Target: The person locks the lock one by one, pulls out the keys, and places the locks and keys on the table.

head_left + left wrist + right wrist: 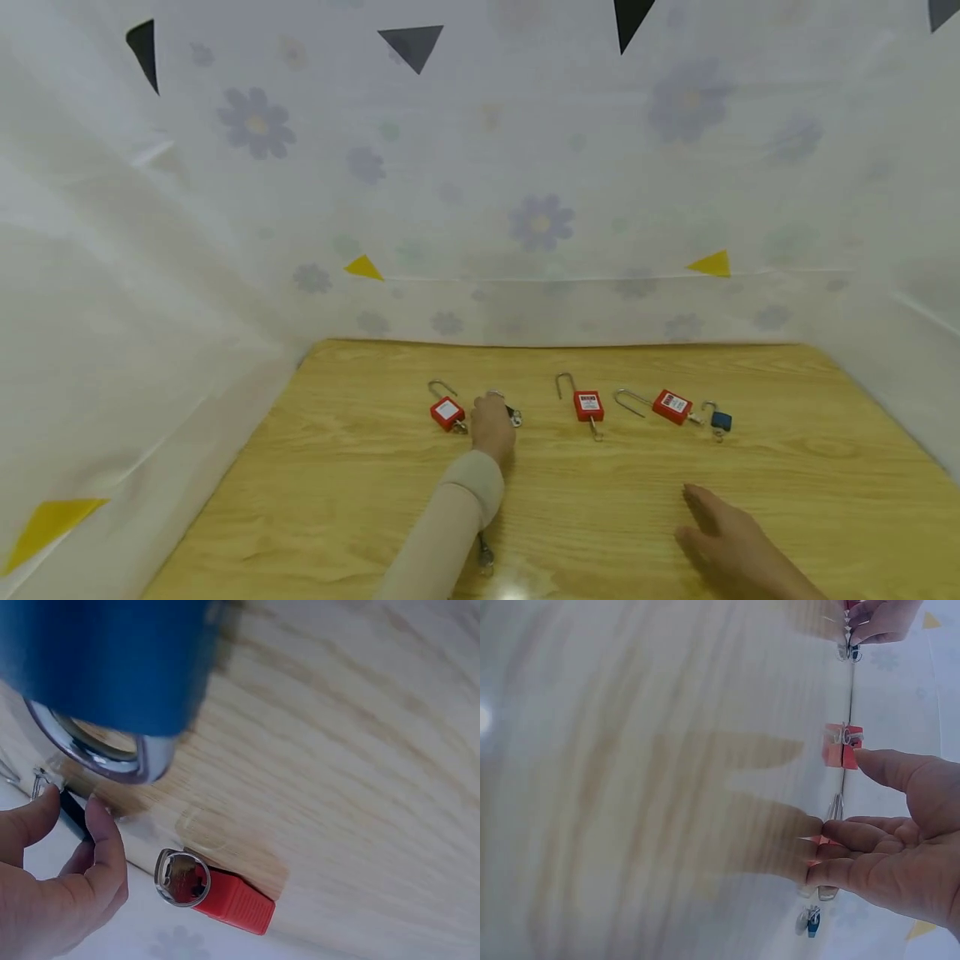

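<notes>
My left hand (492,423) pinches a small dark padlock (73,813) between thumb and fingers; its keys (516,419) stick out to the right of the hand in the head view. Just left of that hand lies a red padlock (447,413) with its shackle open. A blue body with a chrome loop (105,667) looms large in the left wrist view. Over the front right of the table my right hand (731,533) holds nothing, its fingers extended and thumb apart. Nearest beyond it are a red padlock (672,406) and a small blue padlock (722,422).
Another red padlock (588,406), long shackle open and key in it, lies mid-row on the wooden table (600,517). A small dark item (486,553) is partly hidden by the left sleeve. White flowered sheeting (480,208) encloses the back and sides.
</notes>
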`<act>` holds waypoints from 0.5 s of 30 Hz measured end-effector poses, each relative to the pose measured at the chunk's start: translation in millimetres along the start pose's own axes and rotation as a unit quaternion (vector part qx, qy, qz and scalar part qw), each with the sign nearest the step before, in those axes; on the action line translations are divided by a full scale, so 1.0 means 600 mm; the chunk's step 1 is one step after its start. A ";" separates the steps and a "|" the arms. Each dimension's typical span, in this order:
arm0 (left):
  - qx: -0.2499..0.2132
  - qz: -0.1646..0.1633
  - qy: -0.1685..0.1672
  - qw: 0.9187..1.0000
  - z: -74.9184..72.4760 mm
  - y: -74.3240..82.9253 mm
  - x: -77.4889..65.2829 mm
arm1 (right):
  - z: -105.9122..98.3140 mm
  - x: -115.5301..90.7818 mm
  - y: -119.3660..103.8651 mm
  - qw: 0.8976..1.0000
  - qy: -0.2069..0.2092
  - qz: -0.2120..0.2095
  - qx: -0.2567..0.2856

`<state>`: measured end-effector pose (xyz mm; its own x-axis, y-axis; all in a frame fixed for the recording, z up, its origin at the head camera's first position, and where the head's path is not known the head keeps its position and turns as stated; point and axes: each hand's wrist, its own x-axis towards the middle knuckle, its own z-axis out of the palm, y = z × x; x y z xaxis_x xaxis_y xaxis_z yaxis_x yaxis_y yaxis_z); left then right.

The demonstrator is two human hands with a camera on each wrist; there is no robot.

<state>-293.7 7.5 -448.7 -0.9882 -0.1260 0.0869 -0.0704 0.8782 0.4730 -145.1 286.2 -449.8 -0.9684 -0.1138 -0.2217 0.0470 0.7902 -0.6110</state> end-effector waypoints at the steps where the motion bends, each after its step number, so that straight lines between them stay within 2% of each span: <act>1: -0.005 0.005 0.001 1.000 0.000 0.000 -0.001 | 0.000 -0.002 0.001 1.000 0.003 -0.002 0.002; 4: -0.038 0.024 0.018 0.999 -0.002 0.001 -0.004 | -0.001 -0.005 0.001 1.000 0.004 -0.003 0.008; 8: -0.119 0.034 0.026 0.992 -0.003 -0.007 -0.007 | -0.001 -0.004 0.000 1.000 -0.004 0.002 0.011; 12: -0.163 0.026 0.041 0.985 -0.005 -0.015 -0.010 | 0.000 -0.003 -0.001 1.000 -0.014 0.008 0.011; 15: -0.190 0.000 0.037 0.981 -0.012 -0.016 -0.018 | 0.002 -0.002 -0.001 1.000 -0.015 0.007 0.008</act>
<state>-281.7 -3.1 -448.1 -0.9747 -0.1709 0.1439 -0.0003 0.6452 0.7641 -143.5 284.9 -450.2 -0.9601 -0.1211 -0.2522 0.0644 0.7815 -0.6206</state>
